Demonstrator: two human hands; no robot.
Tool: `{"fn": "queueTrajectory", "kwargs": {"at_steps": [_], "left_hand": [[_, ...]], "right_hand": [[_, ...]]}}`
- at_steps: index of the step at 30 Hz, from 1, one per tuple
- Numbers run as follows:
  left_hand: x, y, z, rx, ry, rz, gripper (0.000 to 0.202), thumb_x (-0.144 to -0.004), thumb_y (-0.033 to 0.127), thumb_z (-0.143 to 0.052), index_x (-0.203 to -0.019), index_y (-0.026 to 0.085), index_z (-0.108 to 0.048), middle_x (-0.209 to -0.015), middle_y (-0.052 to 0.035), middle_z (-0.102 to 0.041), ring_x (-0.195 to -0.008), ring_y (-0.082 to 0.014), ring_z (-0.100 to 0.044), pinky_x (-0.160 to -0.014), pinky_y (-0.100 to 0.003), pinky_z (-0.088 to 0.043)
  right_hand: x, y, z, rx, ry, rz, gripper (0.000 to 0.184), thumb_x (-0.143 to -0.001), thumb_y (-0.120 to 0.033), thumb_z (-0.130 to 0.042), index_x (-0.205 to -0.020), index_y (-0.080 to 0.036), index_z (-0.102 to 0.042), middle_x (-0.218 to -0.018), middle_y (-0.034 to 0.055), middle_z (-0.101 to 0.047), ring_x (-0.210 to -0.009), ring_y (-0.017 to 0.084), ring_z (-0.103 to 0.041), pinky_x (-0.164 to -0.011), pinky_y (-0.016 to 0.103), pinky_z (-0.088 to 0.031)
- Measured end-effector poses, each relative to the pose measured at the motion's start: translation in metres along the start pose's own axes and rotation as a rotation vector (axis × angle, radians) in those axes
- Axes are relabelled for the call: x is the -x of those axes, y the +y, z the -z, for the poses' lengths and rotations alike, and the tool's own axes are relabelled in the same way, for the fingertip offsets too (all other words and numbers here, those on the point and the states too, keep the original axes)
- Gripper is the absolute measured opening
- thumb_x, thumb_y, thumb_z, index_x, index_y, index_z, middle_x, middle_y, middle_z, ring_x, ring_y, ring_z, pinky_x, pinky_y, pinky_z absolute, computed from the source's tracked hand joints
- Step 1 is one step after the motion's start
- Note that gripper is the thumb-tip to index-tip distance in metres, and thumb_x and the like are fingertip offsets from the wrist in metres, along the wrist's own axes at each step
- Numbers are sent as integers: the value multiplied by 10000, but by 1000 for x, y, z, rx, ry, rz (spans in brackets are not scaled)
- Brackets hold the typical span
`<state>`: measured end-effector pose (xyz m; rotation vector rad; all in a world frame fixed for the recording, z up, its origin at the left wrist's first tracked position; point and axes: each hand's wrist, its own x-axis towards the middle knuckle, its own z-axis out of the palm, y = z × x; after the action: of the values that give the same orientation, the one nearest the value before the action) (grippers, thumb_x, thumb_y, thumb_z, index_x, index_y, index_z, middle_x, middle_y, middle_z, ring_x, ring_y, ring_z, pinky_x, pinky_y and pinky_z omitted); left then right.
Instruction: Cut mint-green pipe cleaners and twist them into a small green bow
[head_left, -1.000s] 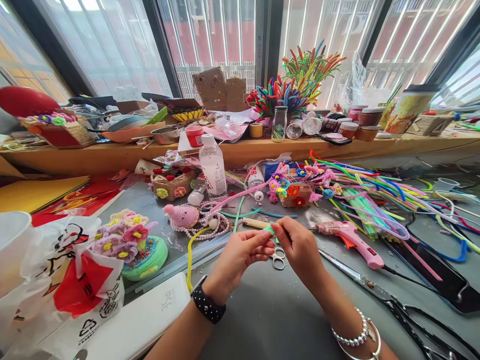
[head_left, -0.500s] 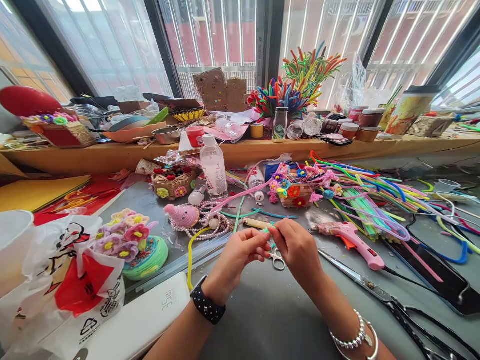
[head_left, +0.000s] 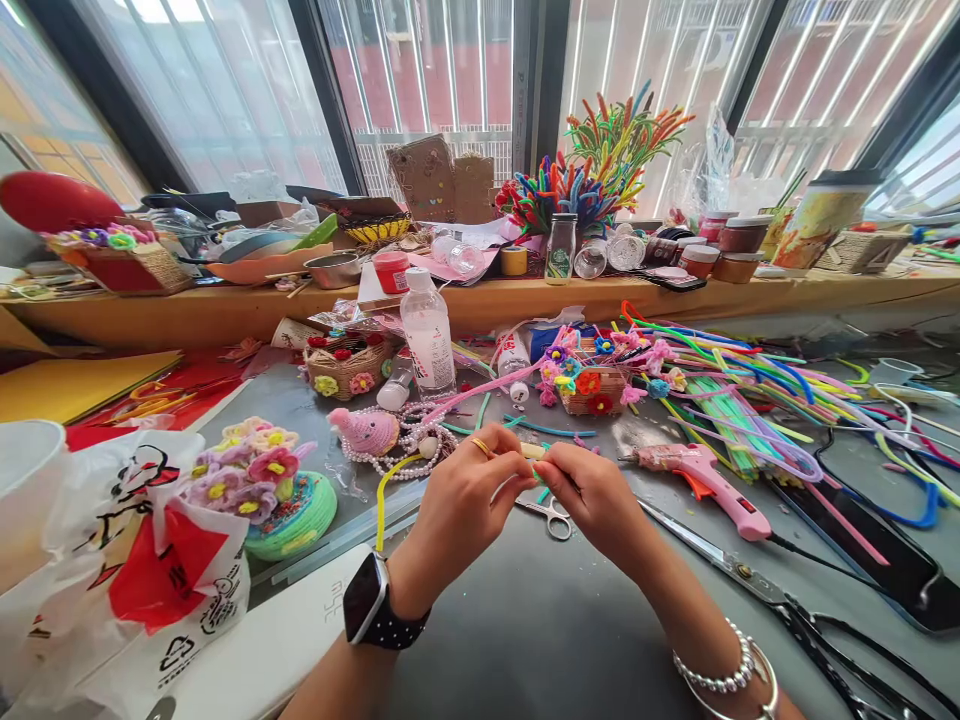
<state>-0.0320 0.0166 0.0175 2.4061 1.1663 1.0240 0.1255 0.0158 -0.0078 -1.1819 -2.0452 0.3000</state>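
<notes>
Above the smooth grey surface (head_left: 517,620), a small, green, seemingly fuzzy piece (head_left: 537,474) is pinched in the closed fingertips of the left hand (head_left: 466,498) and right hand (head_left: 598,490); apparently it is being shaped, and steady pinching is called for.

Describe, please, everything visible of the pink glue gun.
The pink glue gun, apparently plastic, lies on its side on the grey table, nozzle pointing left, handle towards the lower right. It has an orange-red trigger and a black cable at the handle's end. Beside the large scissors, it is apart from the right hand.
</notes>
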Motion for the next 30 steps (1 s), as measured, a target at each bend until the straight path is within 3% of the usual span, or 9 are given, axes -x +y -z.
{"fn": "queueTrajectory", "kwargs": {"at_steps": [2,4,7,18,24,30], "left_hand": [[-1,2,0,107,8,6,143,-772,202,-496,-706,210,-623,-918,-64,-577,-828,-175,-536,-752,-261,-376],[-2,3,0,218,-4,49,141,-775,202,-495,-710,212,-620,-862,-55,-601,-818,-175,-541,-754,-262,-383],[-3,4,-3,327,-28,165,127,-766,245,-510,-713,207,-619,-727,-36,-616,-705,-167,-542,-676,-255,-398],[-7,6,-4,772,-55,576,179,-620,299,-662,-594,131,-606,-579,-11,-588,-574,-121,-521,-543,-211,-406],[-6,3,-8,839,7,616,205,-600,278,-685,-656,136,-549,-620,-14,-609,-607,-133,-570,-594,-243,-465],[-2,4,-13,786,88,518,257,-637,263,-658,-770,192,-450,-632,11,-627,-612,-146,-600,-615,-273,-481]], "right_hand": [[-1,0,1,-54,-22,-3,278,-864,-261,-355,-609,-186,-439,-553,-22,-464,-498,106,-406,-478,206,-295],[-1,1,2,-101,-27,-9,284,-864,-269,-358,-604,-185,-436,-548,-27,-458,-499,101,-403,-472,202,-292],[0,3,3,-135,-23,-26,289,-861,-272,-369,-592,-182,-421,-540,-34,-438,-502,97,-396,-470,201,-285],[1,1,-3,-231,39,-69,275,-861,-285,-362,-620,-181,-447,-555,-32,-430,-515,101,-397,-488,203,-297],[1,1,-3,-217,40,-85,280,-861,-279,-356,-606,-186,-426,-545,-34,-418,-506,102,-394,-476,201,-291],[0,1,-5,-142,45,-100,290,-858,-286,-357,-596,-186,-433,-524,-36,-423,-481,99,-386,-457,201,-289]]}}
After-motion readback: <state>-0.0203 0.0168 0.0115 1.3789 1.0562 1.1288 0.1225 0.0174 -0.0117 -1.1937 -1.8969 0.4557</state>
